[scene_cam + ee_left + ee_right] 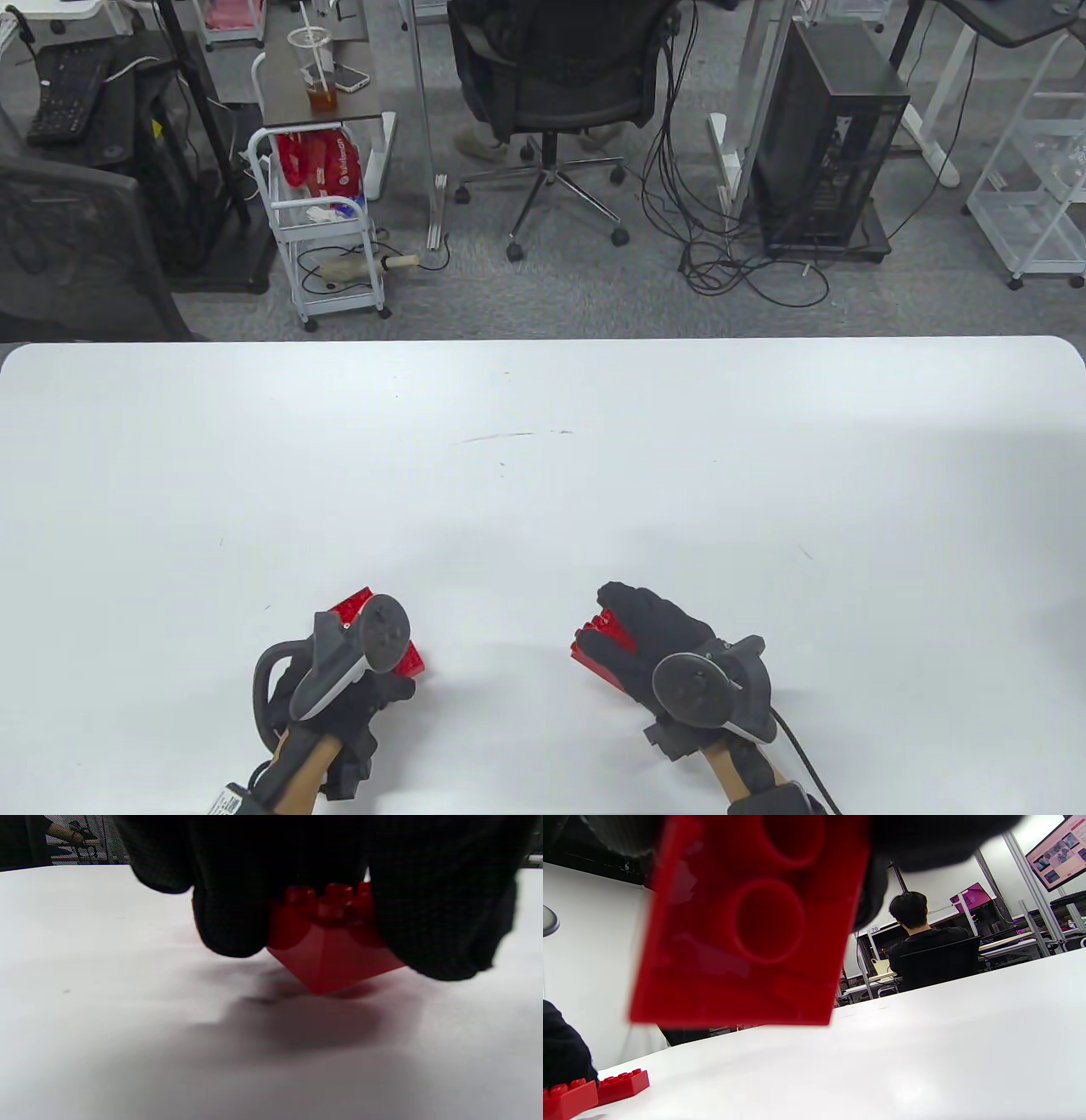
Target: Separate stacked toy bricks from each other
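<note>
My left hand point(339, 679) is at the table's near left and grips a red studded brick point(331, 950) between its fingers point(229, 921), studs up, its lower corner at the table surface. Red brick shows on either side of the tracker in the table view point(413, 660). In the right wrist view two red bricks point(623, 1084) lie side by side on the table by the left glove. My right hand point(645, 637) holds another red brick point(604, 635) lifted off the table. Its hollow underside point(746, 921) faces the right wrist camera.
The white table point(543, 475) stretches far and wide beyond both hands. Beyond its far edge stand an office chair point(560, 93), a white cart point(327, 229) and a computer tower point(827, 144). A seated person point(920, 938) shows in the background.
</note>
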